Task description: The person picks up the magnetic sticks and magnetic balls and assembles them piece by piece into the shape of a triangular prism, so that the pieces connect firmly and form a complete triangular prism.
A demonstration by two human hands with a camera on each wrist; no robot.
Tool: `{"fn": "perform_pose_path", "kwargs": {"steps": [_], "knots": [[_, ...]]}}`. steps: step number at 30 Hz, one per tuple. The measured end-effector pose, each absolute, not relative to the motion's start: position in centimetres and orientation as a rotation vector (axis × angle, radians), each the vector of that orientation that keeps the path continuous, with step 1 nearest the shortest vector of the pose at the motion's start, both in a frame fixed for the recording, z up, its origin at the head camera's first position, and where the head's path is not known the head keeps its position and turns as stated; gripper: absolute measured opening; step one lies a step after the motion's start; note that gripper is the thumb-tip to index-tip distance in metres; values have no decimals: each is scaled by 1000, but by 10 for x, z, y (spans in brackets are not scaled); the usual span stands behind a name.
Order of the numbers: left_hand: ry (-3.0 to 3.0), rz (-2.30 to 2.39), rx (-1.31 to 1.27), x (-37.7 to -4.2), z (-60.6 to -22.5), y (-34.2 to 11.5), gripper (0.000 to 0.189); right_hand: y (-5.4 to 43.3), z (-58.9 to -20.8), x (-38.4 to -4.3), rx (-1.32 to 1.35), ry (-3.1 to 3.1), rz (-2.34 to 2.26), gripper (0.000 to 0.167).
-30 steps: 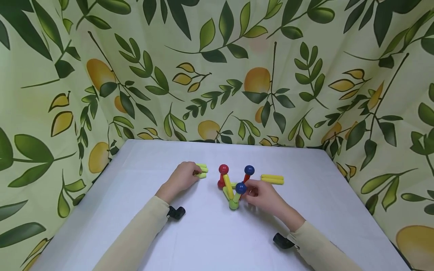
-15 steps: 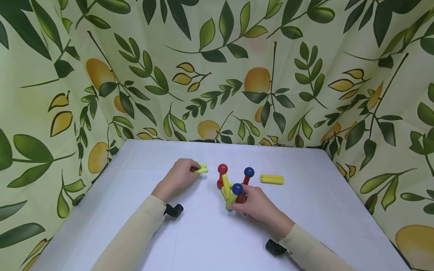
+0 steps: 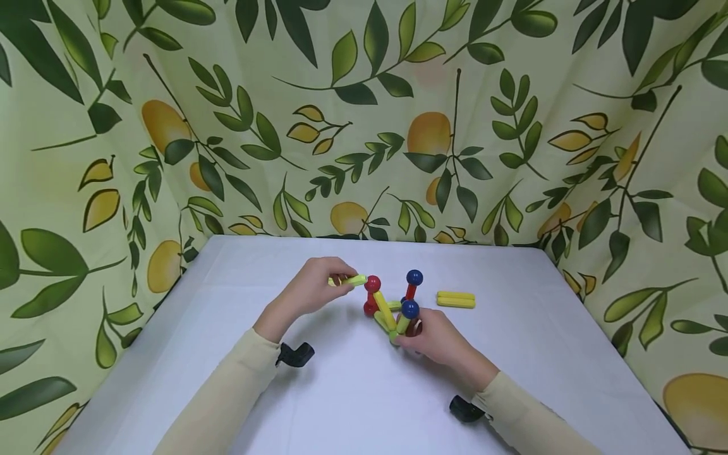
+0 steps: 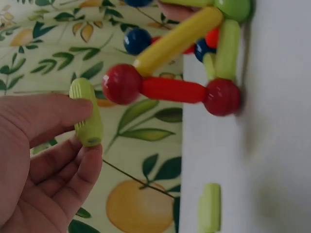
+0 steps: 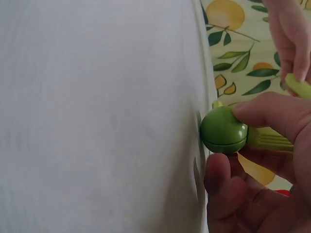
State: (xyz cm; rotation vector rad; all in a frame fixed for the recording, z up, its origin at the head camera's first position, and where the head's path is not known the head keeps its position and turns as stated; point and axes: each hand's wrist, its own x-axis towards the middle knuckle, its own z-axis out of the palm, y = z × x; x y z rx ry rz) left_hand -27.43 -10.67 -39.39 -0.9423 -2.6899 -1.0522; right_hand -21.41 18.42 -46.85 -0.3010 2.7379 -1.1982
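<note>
My left hand [image 3: 309, 291] pinches a light green rod [image 4: 86, 114] between thumb and fingers. That rod is held up beside the upper red ball [image 3: 373, 284] of a ball-and-rod construction; in the left wrist view a gap shows between them. A red rod [image 4: 172, 90] joins this ball to a lower red one [image 4: 222, 97]. A yellow rod [image 3: 384, 309] slants from the upper red ball to the green ball [image 5: 222, 129] at the near corner. My right hand [image 3: 443, 341] grips the construction there, thumb on the green ball. Two blue balls [image 3: 409, 309] top its right side.
Two yellow rods [image 3: 455, 300] lie side by side on the white table [image 3: 364, 398], right of the construction. Another light green rod [image 4: 210, 208] lies on the table by my left hand. Leaf-patterned cloth [image 3: 364, 126] hangs behind and at both sides.
My left hand has picked up a light green rod from the table and moved it right, up to the upper red ball. My right hand has shifted its hold to the near green ball.
</note>
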Motion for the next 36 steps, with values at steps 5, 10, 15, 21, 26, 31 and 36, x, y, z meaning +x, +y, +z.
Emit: {"fn": "perform_pose_path", "kwargs": {"steps": [5, 10, 15, 21, 26, 31, 36], "knots": [[-2650, -1003, -1155, -273, -373, -88, 19, 192, -467, -215, -262, 2727, -1235, 44], [-2636, -909, -1370, -285, -361, -63, 16, 198, -466, -217, -226, 2724, -1228, 41], [-2680, -874, -1438, -293, -360, -48, 15, 201, -464, -219, -247, 2703, -1261, 36], [-2744, -880, -1448, -296, -365, -45, 14, 205, -461, -220, -304, 2703, -1331, 31], [-2749, -857, -1456, -298, -370, -43, 15, 207, -461, -221, -368, 2700, -1335, 26], [-2798, -815, -1449, -298, -372, -41, 17, 207, -463, -221, -409, 2719, -1321, 21], [-2831, -806, -1431, -297, -376, -40, 19, 204, -462, -222, -410, 2744, -1291, 17]]}}
